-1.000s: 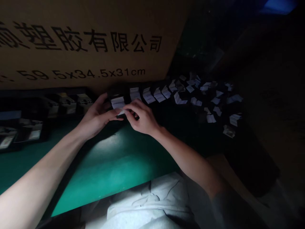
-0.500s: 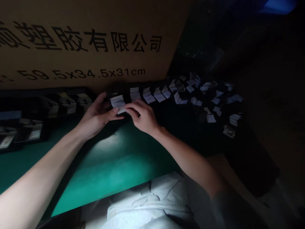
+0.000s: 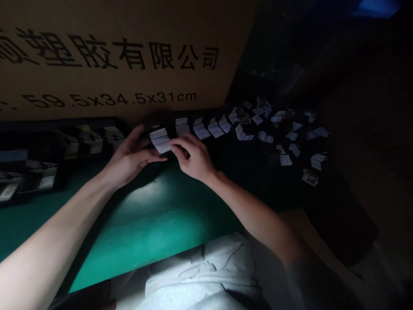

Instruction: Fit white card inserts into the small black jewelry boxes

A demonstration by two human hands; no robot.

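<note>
folded paper slip [image 3: 160,141] | between left hand [image 3: 129,160], right hand [image 3: 194,158] | touching right fingertips [image 3: 176,147]

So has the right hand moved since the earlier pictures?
Yes, a little: the right hand has moved forward, its fingertips now closer to the folded paper slip lying beyond it.

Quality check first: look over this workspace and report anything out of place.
Toward the right, the folded white slips lie scattered at odd angles, unlike the tidy row beside the right hand.
</note>
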